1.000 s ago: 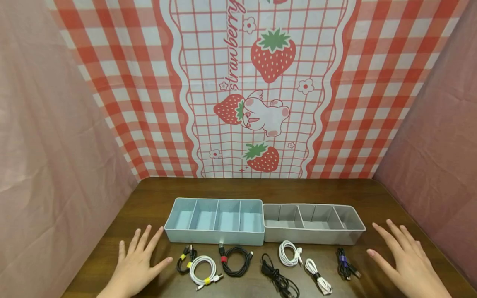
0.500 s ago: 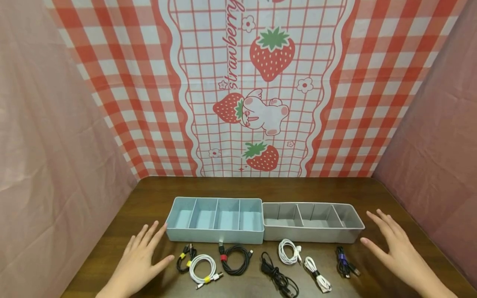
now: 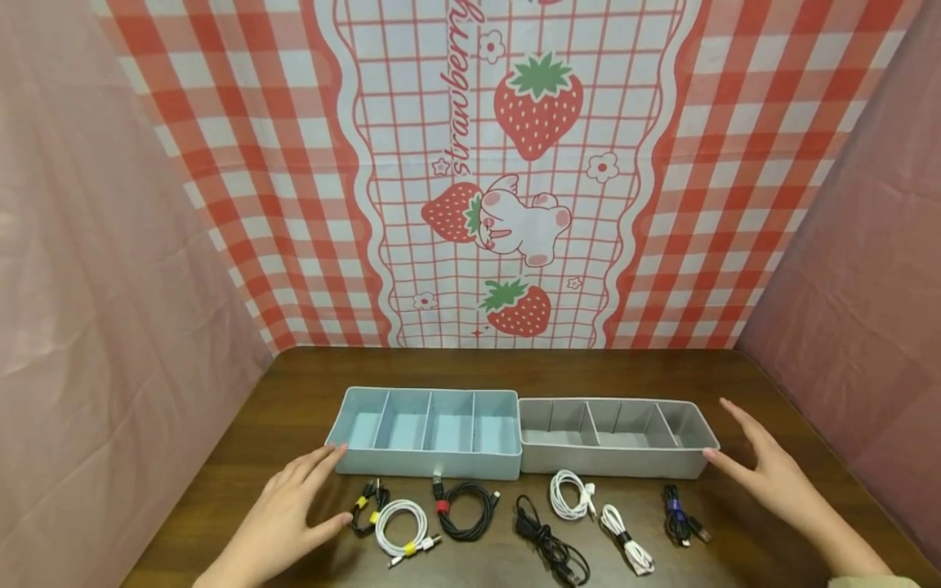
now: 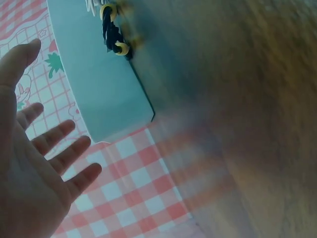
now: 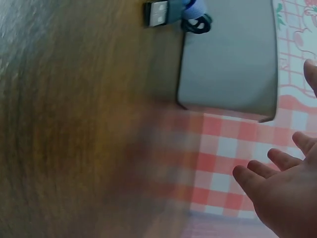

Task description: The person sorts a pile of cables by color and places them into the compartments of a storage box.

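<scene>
My left hand (image 3: 283, 510) is at the left front corner of a light blue divided box (image 3: 426, 464), fingers extended; the head view does not settle whether they touch it. In the left wrist view its fingers are spread and hold nothing. My right hand (image 3: 779, 482) stands at the right end of a grey divided box (image 3: 617, 462), thumb tip near its front corner, fingers straight. Nearest the left hand lie a short black cable with yellow ties (image 3: 358, 516) and a white coiled cable (image 3: 380, 527). A black cable with a purple tie (image 3: 677, 516) lies nearest the right hand.
The boxes stand end to end on a brown table (image 3: 507, 371). In front lie a black coil with a red tie (image 3: 490, 514), a white coil (image 3: 556, 496), a black bundle (image 3: 544, 541) and a white bundle (image 3: 623, 539). A checked strawberry cloth (image 3: 279, 204) hangs behind.
Both hands have moved inward, the left to the right and the right to the left and away from me, towards the boxes' outer ends. Boxes and cables have stayed put.
</scene>
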A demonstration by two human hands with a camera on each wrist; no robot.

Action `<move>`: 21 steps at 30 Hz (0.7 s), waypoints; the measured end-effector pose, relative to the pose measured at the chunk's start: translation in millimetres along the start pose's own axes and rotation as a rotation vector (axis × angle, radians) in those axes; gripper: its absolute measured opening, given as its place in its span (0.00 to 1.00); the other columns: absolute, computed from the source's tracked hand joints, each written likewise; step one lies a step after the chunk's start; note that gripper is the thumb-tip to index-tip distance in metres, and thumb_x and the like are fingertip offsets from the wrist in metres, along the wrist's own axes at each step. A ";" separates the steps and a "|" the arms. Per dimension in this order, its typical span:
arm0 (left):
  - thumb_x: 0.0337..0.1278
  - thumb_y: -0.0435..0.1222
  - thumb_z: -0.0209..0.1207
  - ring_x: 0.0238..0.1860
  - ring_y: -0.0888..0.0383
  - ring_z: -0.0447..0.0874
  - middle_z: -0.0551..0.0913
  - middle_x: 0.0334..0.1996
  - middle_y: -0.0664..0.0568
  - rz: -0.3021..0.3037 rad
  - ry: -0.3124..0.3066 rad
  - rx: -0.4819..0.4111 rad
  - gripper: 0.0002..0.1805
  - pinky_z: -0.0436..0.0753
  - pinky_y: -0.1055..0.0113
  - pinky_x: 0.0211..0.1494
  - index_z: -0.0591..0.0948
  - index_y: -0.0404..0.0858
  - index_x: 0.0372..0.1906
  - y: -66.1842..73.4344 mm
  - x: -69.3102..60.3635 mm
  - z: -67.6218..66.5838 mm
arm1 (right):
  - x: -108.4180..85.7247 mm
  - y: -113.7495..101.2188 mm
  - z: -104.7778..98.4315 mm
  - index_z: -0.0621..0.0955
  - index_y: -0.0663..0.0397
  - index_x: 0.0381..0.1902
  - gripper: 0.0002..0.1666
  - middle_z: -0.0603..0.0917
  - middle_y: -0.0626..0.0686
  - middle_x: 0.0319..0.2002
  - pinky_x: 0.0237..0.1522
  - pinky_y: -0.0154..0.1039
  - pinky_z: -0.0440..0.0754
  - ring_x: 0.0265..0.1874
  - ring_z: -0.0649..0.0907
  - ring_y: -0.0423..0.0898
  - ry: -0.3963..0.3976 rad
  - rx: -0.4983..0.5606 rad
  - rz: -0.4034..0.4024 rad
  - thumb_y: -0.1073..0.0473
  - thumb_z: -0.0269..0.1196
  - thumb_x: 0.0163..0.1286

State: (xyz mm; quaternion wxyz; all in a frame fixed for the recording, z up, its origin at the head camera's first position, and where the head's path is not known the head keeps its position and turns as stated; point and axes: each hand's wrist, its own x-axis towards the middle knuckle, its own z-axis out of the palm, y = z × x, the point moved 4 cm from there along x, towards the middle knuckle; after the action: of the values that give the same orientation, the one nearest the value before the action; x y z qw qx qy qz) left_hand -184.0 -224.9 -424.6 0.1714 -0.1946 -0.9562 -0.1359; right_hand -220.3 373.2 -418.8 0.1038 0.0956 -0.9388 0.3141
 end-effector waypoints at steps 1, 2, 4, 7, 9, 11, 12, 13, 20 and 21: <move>0.43 0.54 0.69 0.61 0.43 0.70 0.69 0.64 0.46 0.012 0.002 -0.006 0.49 0.68 0.36 0.55 0.59 0.53 0.72 0.7 -0.6 0.8 | 1.1 1.8 1.5 0.44 0.44 0.76 0.50 0.49 0.71 0.71 0.46 0.72 0.63 0.60 0.60 0.78 -0.008 0.006 0.004 0.52 0.61 0.67; 0.42 0.53 0.69 0.61 0.44 0.70 0.69 0.64 0.47 0.026 -0.001 -0.016 0.49 0.68 0.37 0.55 0.60 0.52 0.72 1.5 -0.9 1.7 | 2.3 3.8 3.0 0.43 0.44 0.76 0.50 0.48 0.72 0.71 0.47 0.72 0.63 0.60 0.60 0.78 -0.019 0.018 0.007 0.52 0.60 0.67; 0.42 0.52 0.70 0.61 0.46 0.70 0.69 0.64 0.48 0.056 -0.010 -0.032 0.48 0.69 0.38 0.55 0.61 0.51 0.71 3.0 -1.1 3.5 | 4.8 7.9 5.8 0.42 0.45 0.76 0.51 0.48 0.72 0.71 0.48 0.72 0.62 0.61 0.59 0.77 -0.035 0.035 0.014 0.52 0.60 0.67; 0.40 0.51 0.71 0.61 0.48 0.70 0.69 0.64 0.49 0.098 -0.034 -0.058 0.48 0.70 0.40 0.56 0.64 0.48 0.70 5.0 -0.6 6.0 | 7.4 12.3 9.7 0.40 0.46 0.76 0.51 0.49 0.73 0.70 0.55 0.66 0.63 0.61 0.59 0.77 -0.059 0.064 0.017 0.53 0.60 0.68; 0.40 0.50 0.71 0.61 0.48 0.70 0.70 0.64 0.49 0.115 -0.054 -0.063 0.47 0.70 0.41 0.55 0.65 0.47 0.69 5.4 0.0 7.9 | 8.6 14.6 11.9 0.39 0.46 0.76 0.52 0.50 0.73 0.70 0.59 0.48 0.70 0.60 0.61 0.76 -0.074 0.068 0.021 0.53 0.60 0.68; 0.38 0.50 0.72 0.60 0.48 0.71 0.71 0.63 0.48 0.126 -0.068 -0.067 0.47 0.71 0.41 0.55 0.67 0.46 0.68 5.6 0.5 9.6 | 9.2 16.0 13.8 0.39 0.47 0.75 0.52 0.50 0.73 0.70 0.52 0.31 0.73 0.60 0.63 0.76 -0.093 0.069 0.025 0.52 0.60 0.68; 0.37 0.50 0.72 0.60 0.47 0.71 0.72 0.63 0.47 0.132 -0.074 -0.067 0.46 0.71 0.41 0.54 0.68 0.45 0.68 5.4 0.9 10.7 | 9.6 17.2 14.8 0.38 0.47 0.75 0.52 0.50 0.73 0.70 0.46 0.23 0.71 0.60 0.63 0.76 -0.103 0.067 0.030 0.52 0.59 0.68; 0.37 0.50 0.72 0.59 0.47 0.71 0.72 0.62 0.47 0.139 -0.082 -0.065 0.46 0.71 0.42 0.54 0.68 0.45 0.67 5.3 1.3 11.9 | 9.8 17.9 15.9 0.38 0.47 0.75 0.52 0.49 0.73 0.70 0.41 0.16 0.67 0.60 0.63 0.76 -0.112 0.070 0.033 0.51 0.59 0.68; 0.33 0.50 0.73 0.57 0.48 0.73 0.75 0.58 0.46 0.220 -0.099 -0.042 0.46 0.73 0.45 0.53 0.71 0.43 0.65 4.8 2.8 20.0 | 11.8 22.2 24.3 0.38 0.51 0.75 0.53 0.48 0.71 0.71 0.40 0.12 0.61 0.62 0.62 0.74 -0.144 0.077 0.048 0.51 0.59 0.68; 0.33 0.50 0.73 0.57 0.49 0.73 0.75 0.58 0.47 0.229 -0.105 -0.039 0.46 0.73 0.45 0.53 0.71 0.43 0.64 4.7 2.5 21.2 | 11.7 22.4 25.4 0.38 0.51 0.75 0.53 0.49 0.72 0.71 0.43 0.17 0.66 0.62 0.62 0.73 -0.148 0.074 0.054 0.51 0.59 0.68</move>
State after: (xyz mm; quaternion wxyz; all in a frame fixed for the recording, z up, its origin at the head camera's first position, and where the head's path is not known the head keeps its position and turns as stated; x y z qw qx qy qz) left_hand -190.0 -213.0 -441.9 0.1316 -0.3125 -0.9326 -0.1238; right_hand -240.4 374.0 -448.4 0.0221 0.0969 -0.9340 0.3432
